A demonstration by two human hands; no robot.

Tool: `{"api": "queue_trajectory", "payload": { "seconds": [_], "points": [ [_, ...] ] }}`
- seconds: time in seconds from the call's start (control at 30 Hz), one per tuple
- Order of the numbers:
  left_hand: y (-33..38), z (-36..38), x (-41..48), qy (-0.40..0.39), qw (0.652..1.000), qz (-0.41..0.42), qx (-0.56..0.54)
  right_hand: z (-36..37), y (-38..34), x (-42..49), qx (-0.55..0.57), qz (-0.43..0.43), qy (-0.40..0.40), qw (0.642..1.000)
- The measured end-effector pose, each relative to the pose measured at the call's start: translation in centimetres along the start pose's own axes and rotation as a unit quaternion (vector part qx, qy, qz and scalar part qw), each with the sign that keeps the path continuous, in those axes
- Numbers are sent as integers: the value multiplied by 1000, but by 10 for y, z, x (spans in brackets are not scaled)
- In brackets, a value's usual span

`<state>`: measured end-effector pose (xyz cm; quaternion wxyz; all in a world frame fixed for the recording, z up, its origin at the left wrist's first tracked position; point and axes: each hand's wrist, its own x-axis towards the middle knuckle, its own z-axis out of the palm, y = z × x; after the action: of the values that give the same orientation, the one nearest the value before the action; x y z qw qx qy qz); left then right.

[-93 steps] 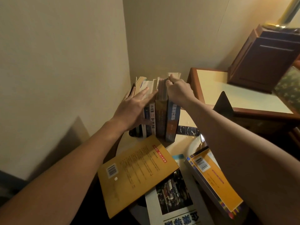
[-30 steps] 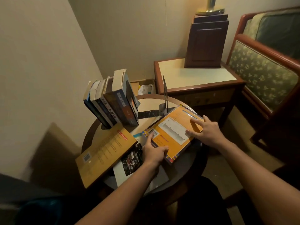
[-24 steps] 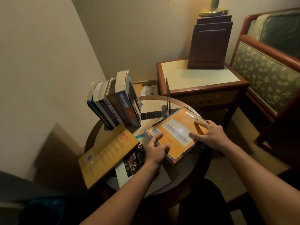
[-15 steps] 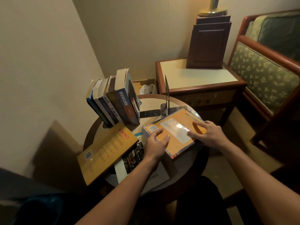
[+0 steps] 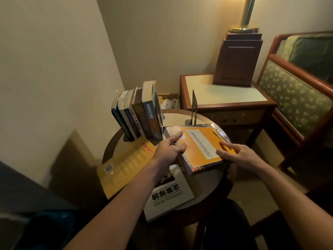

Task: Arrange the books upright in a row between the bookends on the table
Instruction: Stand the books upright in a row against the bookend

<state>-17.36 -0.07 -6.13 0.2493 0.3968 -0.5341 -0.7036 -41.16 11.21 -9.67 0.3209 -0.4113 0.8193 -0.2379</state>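
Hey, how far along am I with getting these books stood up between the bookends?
Done: about five books stand in a leaning row against the left bookend. In hand: the left hand and right hand are on the thick orange book, lying flat. Left: that book, the yellow book and the white book need standing up, then the right bookend closing in.

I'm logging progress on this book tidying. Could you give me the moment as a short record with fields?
standing books: lean left in a row, at the back of the table
right bookend: upright, apart from the row
orange book: lies in front of the gap, under both hands
left hand: straight fingers at its left edge
right hand: straight fingers on its cover
not yet shelved: yellow book, white book, both flat
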Motion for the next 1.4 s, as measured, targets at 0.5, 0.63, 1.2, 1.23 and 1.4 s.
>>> {"api": "queue_trajectory", "payload": {
  "seconds": [0.5,0.63,1.2,1.23,1.4],
  "points": [
    [25,-69,-22,-75,996,-48,-32,-34,-40,-32,299,31,-87,950],
    [16,-67,-14,-58,995,-69,-44,-43,-72,-43,258,2,11,966],
    [-70,-168,53,36,805,-32,592,-25,-190,21,-73,-228,271,932],
    [-78,-169,54,32,797,-28,603,-18,-197,32,-74,-228,269,933],
    [-101,-169,49,76,764,67,637,18,-231,78,-114,-224,231,940]
  ]
}}
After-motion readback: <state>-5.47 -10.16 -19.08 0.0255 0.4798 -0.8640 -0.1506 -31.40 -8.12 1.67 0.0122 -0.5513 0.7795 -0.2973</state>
